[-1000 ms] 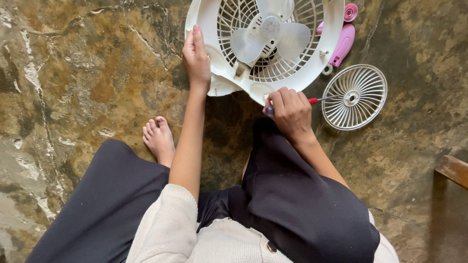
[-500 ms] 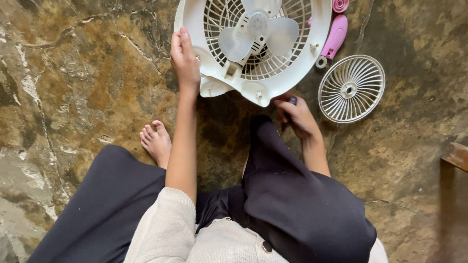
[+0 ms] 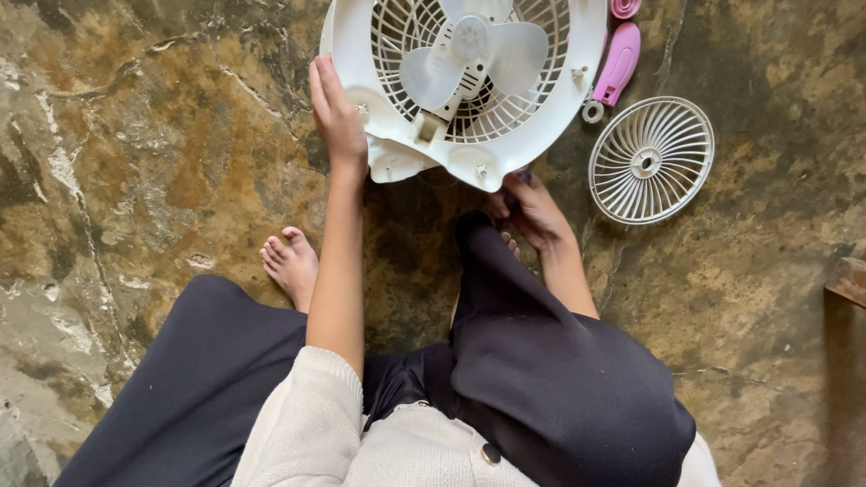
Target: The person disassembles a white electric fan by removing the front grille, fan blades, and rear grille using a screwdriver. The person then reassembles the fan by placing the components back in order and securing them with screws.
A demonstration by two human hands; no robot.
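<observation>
Down on the stone floor (image 3: 135, 180), I see the white fan (image 3: 469, 81) lying flat. My left hand (image 3: 336, 113) presses flat against its left rim; my right hand (image 3: 528, 206) sits just below its near edge, fingers curled around something dark, can't tell what.

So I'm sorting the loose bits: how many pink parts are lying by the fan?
2: a long pink piece right of the fan housing, and a round pink piece above it, cut by the frame edge. Others may be hidden.
</observation>
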